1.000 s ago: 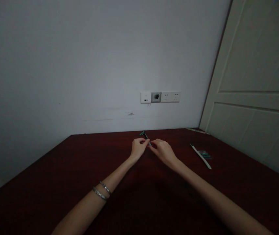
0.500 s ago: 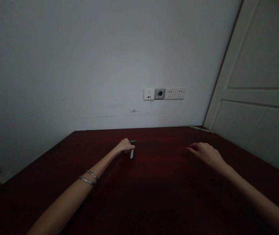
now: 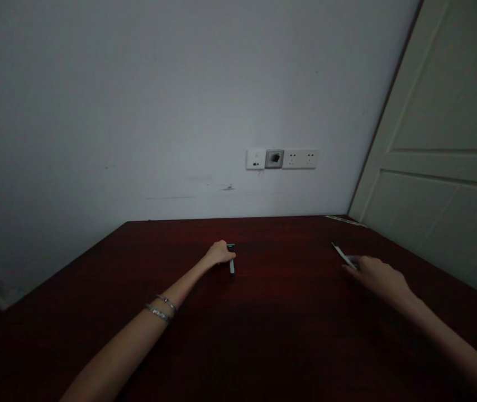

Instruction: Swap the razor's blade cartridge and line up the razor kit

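Observation:
My left hand [image 3: 218, 253], with two silver bangles on its wrist, is closed around a small T-shaped razor [image 3: 232, 266] just above the dark red table. A short greenish crossbar shows beyond the fingers, and the pale handle with its black end points toward me. Farther right, the fingers of my right hand [image 3: 375, 272] pinch a slim white pen-like stick [image 3: 341, 254]. Its thin dark tip points away and to the left; the other end is hidden in the hand. A wide gap separates the two hands.
The dark red table [image 3: 238, 324] runs back to a grey-white wall. Sockets and switches [image 3: 282, 159] are set in the wall above it. A pale panelled door [image 3: 439, 206] stands at the right. A thin light strip [image 3: 345, 221] lies at the far right table edge.
My left hand has shifted slightly right with the razor. My right hand has moved right and toward me, and a white pen-like stick now shows in its fingers.

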The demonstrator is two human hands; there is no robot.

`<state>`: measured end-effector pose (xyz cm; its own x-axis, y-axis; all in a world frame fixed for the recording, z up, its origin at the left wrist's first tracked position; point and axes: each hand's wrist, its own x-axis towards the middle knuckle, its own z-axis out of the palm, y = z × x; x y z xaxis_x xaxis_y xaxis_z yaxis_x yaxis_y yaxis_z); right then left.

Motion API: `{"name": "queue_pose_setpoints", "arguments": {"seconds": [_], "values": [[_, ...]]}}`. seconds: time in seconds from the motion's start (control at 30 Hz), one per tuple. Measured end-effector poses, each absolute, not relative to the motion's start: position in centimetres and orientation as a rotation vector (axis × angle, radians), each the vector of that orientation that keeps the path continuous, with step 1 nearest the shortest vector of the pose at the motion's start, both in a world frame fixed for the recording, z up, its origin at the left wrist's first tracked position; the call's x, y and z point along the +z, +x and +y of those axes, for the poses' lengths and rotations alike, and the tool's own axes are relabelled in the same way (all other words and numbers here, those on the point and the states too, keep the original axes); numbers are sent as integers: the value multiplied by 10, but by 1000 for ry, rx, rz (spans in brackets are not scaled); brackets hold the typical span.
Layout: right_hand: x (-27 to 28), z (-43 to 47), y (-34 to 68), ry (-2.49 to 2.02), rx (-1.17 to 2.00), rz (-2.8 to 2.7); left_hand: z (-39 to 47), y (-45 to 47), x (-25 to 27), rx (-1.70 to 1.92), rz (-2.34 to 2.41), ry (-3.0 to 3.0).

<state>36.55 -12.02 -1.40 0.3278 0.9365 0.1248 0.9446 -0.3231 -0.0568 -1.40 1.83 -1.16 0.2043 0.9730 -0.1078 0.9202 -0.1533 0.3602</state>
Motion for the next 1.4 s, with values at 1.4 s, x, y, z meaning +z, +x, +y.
{"name": "queue_pose_setpoints", "arguments": {"seconds": [1.4], "values": [[-40, -101, 391, -2392, -67, -1800, 16, -29, -11, 446, 1678, 2172]]}}
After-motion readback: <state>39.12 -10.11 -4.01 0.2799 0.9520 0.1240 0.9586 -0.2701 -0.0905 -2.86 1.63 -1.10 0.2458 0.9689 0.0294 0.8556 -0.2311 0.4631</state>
